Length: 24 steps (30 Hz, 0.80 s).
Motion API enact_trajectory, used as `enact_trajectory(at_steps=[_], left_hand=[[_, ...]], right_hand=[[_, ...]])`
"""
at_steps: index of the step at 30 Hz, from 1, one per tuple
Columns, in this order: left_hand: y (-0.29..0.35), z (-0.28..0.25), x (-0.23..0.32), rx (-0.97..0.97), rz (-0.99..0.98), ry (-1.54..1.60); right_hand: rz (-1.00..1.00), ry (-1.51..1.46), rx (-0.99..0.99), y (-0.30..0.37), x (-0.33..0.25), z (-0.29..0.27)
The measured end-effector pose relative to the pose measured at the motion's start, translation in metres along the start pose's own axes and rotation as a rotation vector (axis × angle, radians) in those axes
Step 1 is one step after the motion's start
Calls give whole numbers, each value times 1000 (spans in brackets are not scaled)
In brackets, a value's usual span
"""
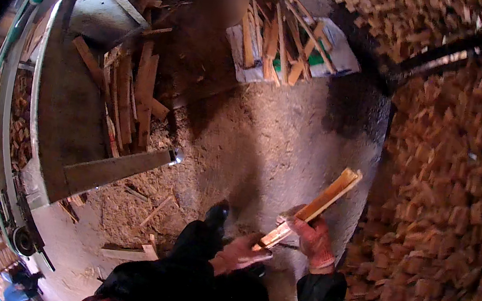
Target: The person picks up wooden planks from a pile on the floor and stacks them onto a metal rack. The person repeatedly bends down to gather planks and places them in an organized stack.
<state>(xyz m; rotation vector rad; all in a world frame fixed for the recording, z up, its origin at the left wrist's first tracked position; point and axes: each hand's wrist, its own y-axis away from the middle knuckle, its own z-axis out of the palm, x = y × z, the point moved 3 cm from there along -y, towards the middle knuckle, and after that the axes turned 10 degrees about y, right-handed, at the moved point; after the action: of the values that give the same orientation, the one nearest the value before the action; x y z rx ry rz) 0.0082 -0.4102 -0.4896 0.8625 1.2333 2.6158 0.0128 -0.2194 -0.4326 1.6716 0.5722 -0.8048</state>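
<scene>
I hold a few long, thin wooden slats point(328, 196) together in front of me, slanting up to the right. My left hand point(239, 252) is closed at their lower end. Farther up, my right hand point(314, 238), in a reddish knit glove, is closed around them near the middle. The slats' far ends stick out free, past the right hand. The two hands are close together, above the floor and near my dark-clothed legs. Part of the left hand's grip lies hidden behind the wood.
Loose slats lie on a white sheet point(343, 57) at the far side. More boards point(122, 94) lean in a heap at the left, by a metal beam point(122, 166). A large pile of cut wood pieces point(439, 228) fills the right. Sawdust and scraps cover the floor point(251, 121).
</scene>
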Motion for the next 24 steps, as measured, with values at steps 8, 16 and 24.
enact_trajectory(at_steps=[8,16,24], left_hand=[[-6,-10,178,308,398,153],[-92,-22,292,253,253,191],[-197,-24,354,470,414,-75]], right_hand=[[-155,-44,32,-50,-37,41],[-143,626,6,-151,-68,3],[-125,175,-70,-345,-53,-158]])
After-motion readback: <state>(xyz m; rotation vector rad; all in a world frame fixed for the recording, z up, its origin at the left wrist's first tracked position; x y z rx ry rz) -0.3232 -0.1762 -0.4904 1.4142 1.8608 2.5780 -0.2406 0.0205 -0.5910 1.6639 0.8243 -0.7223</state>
